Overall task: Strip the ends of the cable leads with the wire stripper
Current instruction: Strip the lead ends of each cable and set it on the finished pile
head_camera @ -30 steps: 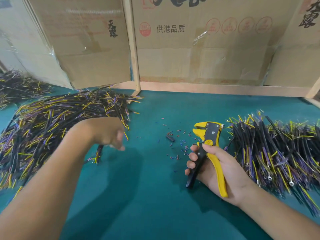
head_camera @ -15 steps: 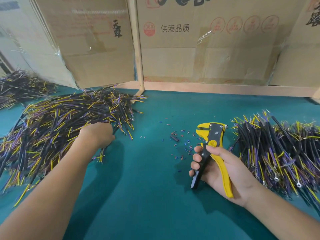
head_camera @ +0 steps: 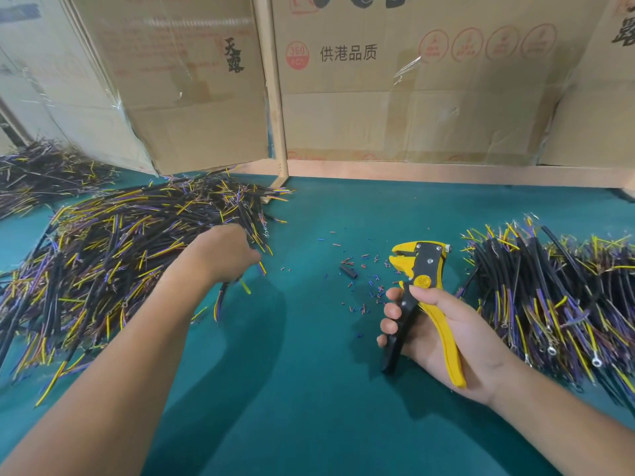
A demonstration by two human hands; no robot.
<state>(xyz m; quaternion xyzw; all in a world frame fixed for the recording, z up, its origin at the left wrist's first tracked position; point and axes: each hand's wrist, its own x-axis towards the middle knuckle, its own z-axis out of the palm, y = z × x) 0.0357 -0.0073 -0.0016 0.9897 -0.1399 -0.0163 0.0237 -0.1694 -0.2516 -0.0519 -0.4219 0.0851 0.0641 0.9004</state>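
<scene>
A: How far along would you say this is?

B: Midway, as a guess. A pile at three o'clock [head_camera: 556,297] may be the finished lot, and a bigger pile at nine o'clock [head_camera: 113,262] probably waits. Insulation scraps [head_camera: 364,283] dot the green mat [head_camera: 309,389] at centre.

A: And the hands?

B: The right hand [head_camera: 443,334] is wrapped round the yellow-and-black wire stripper [head_camera: 421,286], nose toward twelve, nothing between its jaws. The left hand [head_camera: 223,252] is at the nine o'clock pile's edge, knuckles up, seemingly pinching a cable lead [head_camera: 220,297] that hangs beneath; I cannot tell for sure.

A: Any writing?

B: The cardboard [head_camera: 412,108] at twelve reads 供港品质 beside a red "360" stamp; the panel at eleven [head_camera: 178,97] shows 天露
</scene>
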